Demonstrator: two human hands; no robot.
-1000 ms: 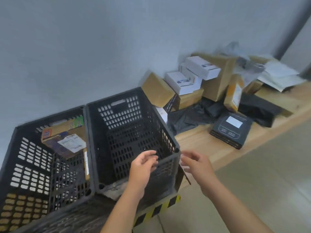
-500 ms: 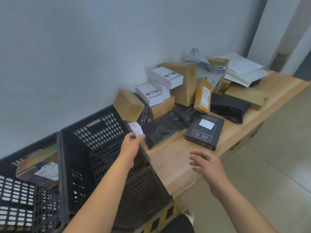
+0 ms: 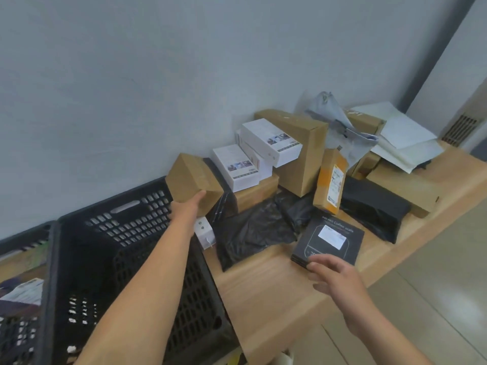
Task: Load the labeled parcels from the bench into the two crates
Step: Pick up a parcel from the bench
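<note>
Reaching over the near black crate (image 3: 131, 219), the left grip (image 3: 187, 209) clasps the lower corner of a small brown box (image 3: 193, 177). Its thumb lies on the near face and the other fingers are hidden behind the box. That box sits tilted, just above the crate's far right corner and against the pile on the tabletop (image 3: 268, 291). Just right of this grip stands a little white carton (image 3: 204, 233), and beyond that lies a crumpled black bag (image 3: 253, 230). Up and right of the grip, white boxes (image 3: 238, 167) are stacked askew on a flat brown carton (image 3: 257, 192), with a tall brown box (image 3: 303, 154) behind them.

The right grip (image 3: 340, 281) is wide, fingers loosely spread and holding nothing, low over the tabletop's front edge. Its fingertips are at the near corner of a flat black box (image 3: 329, 241) bearing a white label; whether they touch it cannot be told. Beyond that box, an orange-taped parcel (image 3: 330, 185) stands upright beside a second black bag (image 3: 374, 206). Far left of both grips, the second crate (image 3: 18, 335) holds labelled parcels (image 3: 25, 292).
</note>
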